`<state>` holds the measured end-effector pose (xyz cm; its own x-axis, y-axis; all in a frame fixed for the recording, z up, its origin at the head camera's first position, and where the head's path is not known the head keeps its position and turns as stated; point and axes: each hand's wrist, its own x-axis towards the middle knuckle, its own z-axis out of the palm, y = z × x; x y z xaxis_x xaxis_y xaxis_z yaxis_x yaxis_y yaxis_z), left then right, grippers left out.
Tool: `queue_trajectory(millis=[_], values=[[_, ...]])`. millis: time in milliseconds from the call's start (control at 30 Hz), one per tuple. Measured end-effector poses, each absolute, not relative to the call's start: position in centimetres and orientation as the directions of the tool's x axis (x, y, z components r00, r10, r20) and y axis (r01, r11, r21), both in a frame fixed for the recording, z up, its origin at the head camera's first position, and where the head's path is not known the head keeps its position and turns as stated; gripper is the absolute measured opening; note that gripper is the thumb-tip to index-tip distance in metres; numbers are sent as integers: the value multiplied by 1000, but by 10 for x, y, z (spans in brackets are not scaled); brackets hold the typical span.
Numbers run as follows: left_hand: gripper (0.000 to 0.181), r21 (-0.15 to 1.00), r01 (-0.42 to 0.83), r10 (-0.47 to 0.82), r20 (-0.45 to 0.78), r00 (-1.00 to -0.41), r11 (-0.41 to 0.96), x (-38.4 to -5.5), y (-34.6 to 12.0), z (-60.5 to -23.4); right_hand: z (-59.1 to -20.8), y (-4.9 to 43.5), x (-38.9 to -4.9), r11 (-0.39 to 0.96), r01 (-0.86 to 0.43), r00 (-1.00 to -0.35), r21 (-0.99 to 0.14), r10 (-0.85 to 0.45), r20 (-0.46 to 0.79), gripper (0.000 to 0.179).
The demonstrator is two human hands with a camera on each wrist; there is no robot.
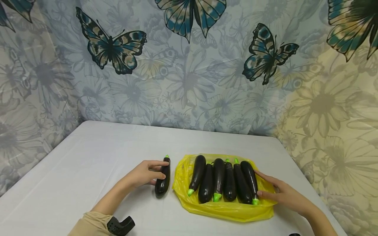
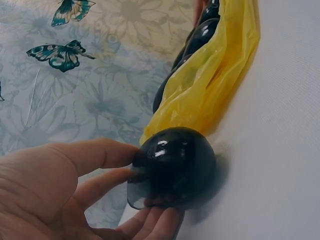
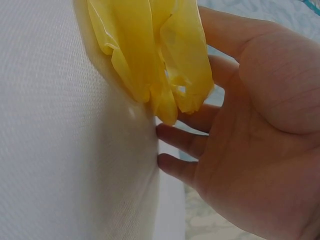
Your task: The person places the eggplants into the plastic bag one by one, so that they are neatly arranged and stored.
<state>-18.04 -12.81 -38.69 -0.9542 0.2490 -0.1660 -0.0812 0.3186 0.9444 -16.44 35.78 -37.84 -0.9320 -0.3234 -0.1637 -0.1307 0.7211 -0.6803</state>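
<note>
A single glossy dark eggplant point(image 1: 163, 183) lies on the white table left of a yellow plastic bag point(image 1: 224, 212), its green stem end pointing away. My left hand point(image 1: 147, 173) grips this eggplant from the left; the left wrist view shows thumb and fingers around its rounded end point(image 2: 175, 165). Several more eggplants point(image 1: 218, 180) lie side by side on the bag. At the bag's right edge, my right hand point(image 1: 283, 193) touches the yellow plastic and the outermost eggplant point(image 1: 249, 178) with fingers mostly straight. Seen from the right wrist, its fingers extend behind the crumpled bag edge point(image 3: 185, 60).
The white-covered table point(image 1: 103, 157) runs back to a fabric backdrop point(image 1: 189, 88) printed with butterflies and flowers. A black wrist device point(image 1: 120, 226) sits at the left sleeve point(image 1: 91, 225).
</note>
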Motion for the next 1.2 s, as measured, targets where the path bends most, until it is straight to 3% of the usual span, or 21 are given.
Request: queue_trajectory(millis=[400,700,833,1200], values=[[57,941,2,298,-105,-949,339,-183,-136,-384,-377,357,-165,729,-136,-932,-671,-323,-163,75],[42,910,31,358,-131,-924,413,-184,-136,-382,-379,357,-165,723,-120,-931,-680,-319,-175,75],[43,898,52,396,-139,-908,436,-183,-137,-383,-380,357,-165,725,-123,-932,-678,-319,-172,74],[51,908,6,387,-173,-906,420,-184,-139,-381,-378,356,-164,734,-147,-931,-663,-329,-157,74]])
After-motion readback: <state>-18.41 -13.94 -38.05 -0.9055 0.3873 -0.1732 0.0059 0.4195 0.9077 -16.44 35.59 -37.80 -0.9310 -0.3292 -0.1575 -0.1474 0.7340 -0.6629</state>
